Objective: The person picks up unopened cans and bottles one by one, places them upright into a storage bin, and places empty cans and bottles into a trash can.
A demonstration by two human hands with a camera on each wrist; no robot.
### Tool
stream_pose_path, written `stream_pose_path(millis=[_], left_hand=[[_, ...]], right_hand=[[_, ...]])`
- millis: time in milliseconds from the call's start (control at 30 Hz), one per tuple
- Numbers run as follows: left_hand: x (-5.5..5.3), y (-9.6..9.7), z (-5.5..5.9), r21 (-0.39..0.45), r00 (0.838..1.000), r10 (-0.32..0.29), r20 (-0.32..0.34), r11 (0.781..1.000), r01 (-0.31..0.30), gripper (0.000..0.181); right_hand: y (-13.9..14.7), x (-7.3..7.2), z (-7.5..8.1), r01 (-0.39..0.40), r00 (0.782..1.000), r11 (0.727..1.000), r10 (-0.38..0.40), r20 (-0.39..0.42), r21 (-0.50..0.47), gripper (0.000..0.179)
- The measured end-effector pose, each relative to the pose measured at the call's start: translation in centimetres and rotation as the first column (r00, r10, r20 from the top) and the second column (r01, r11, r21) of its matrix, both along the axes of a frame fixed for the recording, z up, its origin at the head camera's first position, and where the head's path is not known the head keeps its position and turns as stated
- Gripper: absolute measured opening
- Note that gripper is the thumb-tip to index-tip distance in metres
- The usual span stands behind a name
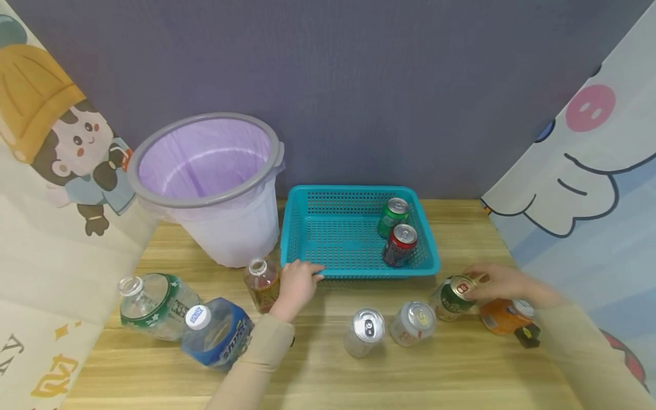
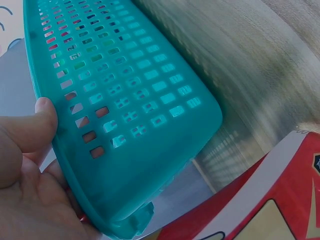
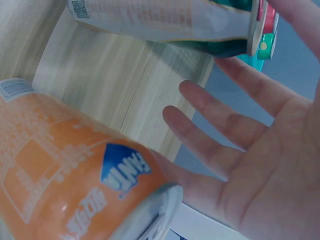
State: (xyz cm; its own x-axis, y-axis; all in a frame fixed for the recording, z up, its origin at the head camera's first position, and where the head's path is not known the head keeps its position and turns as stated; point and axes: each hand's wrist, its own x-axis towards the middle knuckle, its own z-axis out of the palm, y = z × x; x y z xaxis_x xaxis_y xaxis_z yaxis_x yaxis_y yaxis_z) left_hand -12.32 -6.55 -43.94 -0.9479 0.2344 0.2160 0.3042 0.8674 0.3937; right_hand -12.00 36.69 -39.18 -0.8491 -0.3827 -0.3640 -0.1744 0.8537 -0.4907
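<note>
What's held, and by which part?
Left hand holds teal perforated plastic basket by its rim, near-left corner. Right hand is at top of green-and-white metal can; grip unclear.

The right wrist view crops the orange can [image 3: 75, 165].

The bare left hand [image 1: 298, 283], below a long beige fabric sleeve [image 1: 263, 344], held its thumb opposite bent fingers; the bare right hand [image 1: 498, 283], similarly sleeved, had its fingers spread.

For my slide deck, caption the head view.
Left hand gripping the teal basket, right hand at a green-and-white can.
</note>
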Motion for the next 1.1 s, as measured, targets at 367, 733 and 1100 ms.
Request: stream_pose_path(millis=[367,733,1100], left_hand=[[0.0,0.0,-0.1,-0.004,1.000,-0.005,-0.020,1.000,0.005,0.020],[0.1,-0.1,0.1,-0.009,1.000,0.006,-0.026,1.000,-0.007,0.020],[0.3,0.0,0.1,-0.012,1.000,0.004,-0.028,1.000,-0.004,0.020]], right_hand=[[2.0,0.5,0.0,0.008,1.000,0.999,-0.008,0.003,-0.034,0.061],[3.0,1.3,-0.1,-0.023,1.000,1.000,0.023,-0.007,0.017,0.057],[3.6,1.9,-0.5,0.039,0.998,0.993,-0.043,0.039,0.113,0.064]])
